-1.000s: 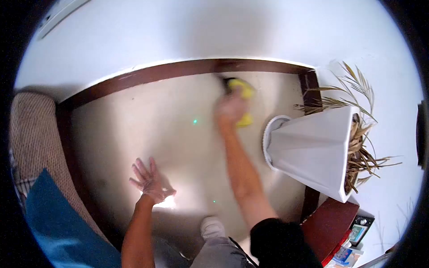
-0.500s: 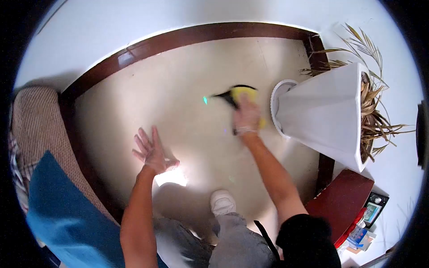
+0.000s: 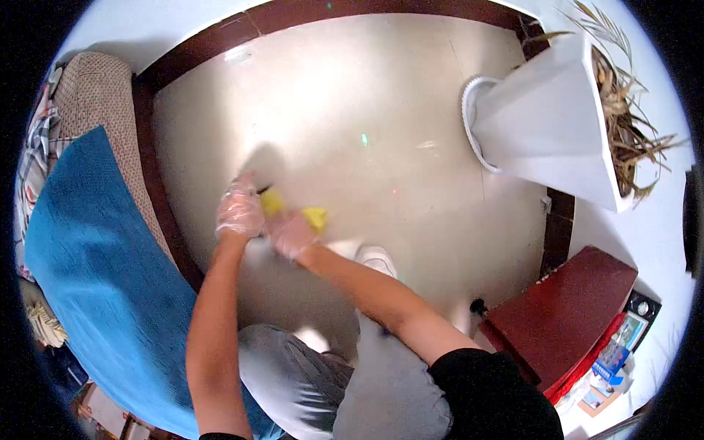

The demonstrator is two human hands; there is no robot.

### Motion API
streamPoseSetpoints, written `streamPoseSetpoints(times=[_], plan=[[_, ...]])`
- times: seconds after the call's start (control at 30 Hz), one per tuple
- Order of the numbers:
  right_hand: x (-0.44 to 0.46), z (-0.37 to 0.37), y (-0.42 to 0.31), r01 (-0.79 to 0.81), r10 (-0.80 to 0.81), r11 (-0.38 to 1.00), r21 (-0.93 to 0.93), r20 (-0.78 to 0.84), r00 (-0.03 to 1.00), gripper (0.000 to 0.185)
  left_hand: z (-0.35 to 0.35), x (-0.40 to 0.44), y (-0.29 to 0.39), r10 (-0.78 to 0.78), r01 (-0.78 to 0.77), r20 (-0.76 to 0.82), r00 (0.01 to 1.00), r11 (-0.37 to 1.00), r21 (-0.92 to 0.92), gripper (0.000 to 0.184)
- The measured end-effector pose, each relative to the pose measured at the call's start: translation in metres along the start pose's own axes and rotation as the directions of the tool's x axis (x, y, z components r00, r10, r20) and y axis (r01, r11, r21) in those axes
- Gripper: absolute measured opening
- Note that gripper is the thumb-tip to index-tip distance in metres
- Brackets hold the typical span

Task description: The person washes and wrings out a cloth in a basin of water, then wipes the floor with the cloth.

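Note:
A yellow cloth (image 3: 315, 218) with a dark edge is bunched low over the floor, blurred by motion. My right hand (image 3: 292, 233), in a clear plastic glove, is closed on it, with yellow showing on both sides of the fingers. Right beside it, at the cloth's left end, is my left hand (image 3: 240, 207), gloved the same way. Its fingers are smeared and partly hidden, so whether it grips the cloth cannot be made out. Beneath both hands lies the pale tiled floor (image 3: 352, 95).
A white planter (image 3: 546, 121) with dried leaves stands on a white saucer (image 3: 469, 121) at the right. Below it is a dark red cabinet (image 3: 565, 308). A woven sofa arm (image 3: 99, 103) and a blue cover (image 3: 95, 242) border the left. My white shoe (image 3: 375, 258) is near the hands.
My right hand has swept left with the yellow cloth, from near the planter to beside my left hand. The left hand, earlier spread, has come up close to the cloth. The view has shifted.

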State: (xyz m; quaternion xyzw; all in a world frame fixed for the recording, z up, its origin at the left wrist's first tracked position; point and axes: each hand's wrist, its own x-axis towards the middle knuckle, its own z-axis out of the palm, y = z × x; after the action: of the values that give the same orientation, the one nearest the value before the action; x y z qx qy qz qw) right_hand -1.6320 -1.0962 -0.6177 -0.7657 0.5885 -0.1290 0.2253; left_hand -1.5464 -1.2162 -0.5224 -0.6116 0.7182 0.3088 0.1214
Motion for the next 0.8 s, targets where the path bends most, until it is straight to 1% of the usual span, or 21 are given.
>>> streamPoseSetpoints(times=[0.07, 0.13, 0.17, 0.2, 0.23, 0.27, 0.3, 0.33, 0.37, 0.4, 0.47, 0.5, 0.53, 0.6, 0.63, 0.7, 0.73, 0.77, 0.8], plan=[[-0.029, 0.007, 0.004, 0.121, -0.109, 0.977, 0.176, -0.081, 0.991, 0.039, -0.004, -0.016, -0.006, 0.101, -0.097, -0.114, 0.988, 0.995, 0.036, 0.052], [-0.049, -0.047, 0.024, 0.037, -0.051, 0.987, 0.159, 0.082, 0.995, 0.040, -0.001, -0.027, -0.006, 0.112, -0.105, -0.062, 0.992, 0.988, 0.113, 0.053], [-0.051, -0.076, 0.047, -0.173, 0.159, 0.983, 0.067, 0.174, 0.972, 0.035, 0.000, -0.031, -0.006, 0.119, -0.113, -0.031, 0.992, 0.982, 0.154, 0.053], [-0.073, -0.088, 0.079, -0.348, 0.348, 0.938, -0.007, 0.037, 0.937, 0.030, -0.002, -0.039, 0.003, 0.043, -0.049, 0.031, 0.999, 0.973, 0.225, 0.066], [-0.094, -0.100, 0.111, -0.532, 0.526, 0.846, -0.029, -0.110, 0.843, 0.025, 0.005, -0.043, 0.001, 0.028, -0.042, 0.053, 0.998, 0.955, 0.292, 0.075], [-0.116, -0.111, 0.143, -0.684, 0.665, 0.729, 0.007, -0.242, 0.706, 0.020, 0.014, -0.046, -0.006, 0.009, -0.034, 0.072, 0.997, 0.933, 0.357, 0.085], [-0.141, -0.142, 0.151, -0.831, 0.793, 0.557, -0.011, -0.289, 0.536, 0.021, 0.020, -0.051, -0.010, -0.011, -0.027, 0.088, 0.996, 0.908, 0.419, 0.094], [-0.180, -0.153, 0.174, -0.881, 0.857, 0.466, -0.080, -0.207, 0.472, 0.033, 0.017, -0.057, -0.004, -0.076, 0.001, 0.144, 0.987, 0.887, 0.462, 0.101], [-0.223, -0.121, 0.207, -0.932, 0.785, 0.314, -0.179, -0.503, 0.361, 0.040, 0.014, -0.065, 0.006, -0.143, 0.027, 0.196, 0.970, 0.865, 0.500, 0.109], [-0.254, -0.084, 0.229, -0.966, 0.607, 0.134, -0.223, -0.751, 0.257, 0.048, 0.016, -0.074, 0.014, -0.212, 0.049, 0.246, 0.946, 0.841, 0.538, 0.117], [-0.249, -0.091, 0.208, -1.000, 0.786, 0.006, 0.009, -0.619, -0.001, 0.056, 0.028, -0.084, 0.022, -0.246, 0.046, 0.256, 0.935, 0.799, 0.600, 0.126], [-0.241, -0.099, 0.191, -0.990, 0.846, -0.080, 0.114, -0.517, -0.128, 0.061, 0.032, -0.087, 0.022, -0.263, 0.041, 0.261, 0.929, 0.774, 0.631, 0.130], [-0.223, -0.116, 0.170, -0.971, 0.894, -0.159, 0.177, -0.393, -0.218, 0.061, 0.039, -0.091, 0.014, -0.205, -0.007, 0.267, 0.942, 0.781, 0.624, 0.130], [-0.216, -0.074, 0.182, -0.989, 0.811, -0.040, 0.144, -0.574, -0.116, 0.061, 0.050, -0.095, -0.004, -0.094, -0.092, 0.268, 0.959, 0.788, 0.608, 0.131], [-0.209, -0.059, 0.187, -0.993, 0.753, 0.020, 0.117, -0.656, -0.062, 0.061, 0.050, -0.098, -0.006, -0.077, -0.100, 0.266, 0.961, 0.801, 0.590, 0.131], [-0.166, -0.060, 0.157, -0.975, 0.822, 0.222, 0.000, -0.538, 0.187, 0.061, 0.050, -0.103, -0.008, -0.041, -0.124, 0.269, 0.962, 0.816, 0.565, 0.130], [-0.137, -0.081, 0.127, -0.931, 0.885, 0.351, 0.104, -0.361, 0.293, 0.060, 0.050, -0.103, -0.007, -0.046, -0.112, 0.260, 0.965, 0.820, 0.561, 0.129], [-0.112, -0.094, 0.098, -0.866, 0.893, 0.446, 0.226, -0.178, 0.413, 0.059, 0.051, -0.103, -0.004, -0.053, -0.101, 0.255, 0.965, 0.826, 0.554, 0.129], [-0.099, -0.072, 0.079, -0.764, 0.772, 0.633, 0.126, -0.174, 0.611, 0.057, 0.052, -0.107, -0.004, -0.061, -0.091, 0.253, 0.965, 0.832, 0.547, 0.128]])
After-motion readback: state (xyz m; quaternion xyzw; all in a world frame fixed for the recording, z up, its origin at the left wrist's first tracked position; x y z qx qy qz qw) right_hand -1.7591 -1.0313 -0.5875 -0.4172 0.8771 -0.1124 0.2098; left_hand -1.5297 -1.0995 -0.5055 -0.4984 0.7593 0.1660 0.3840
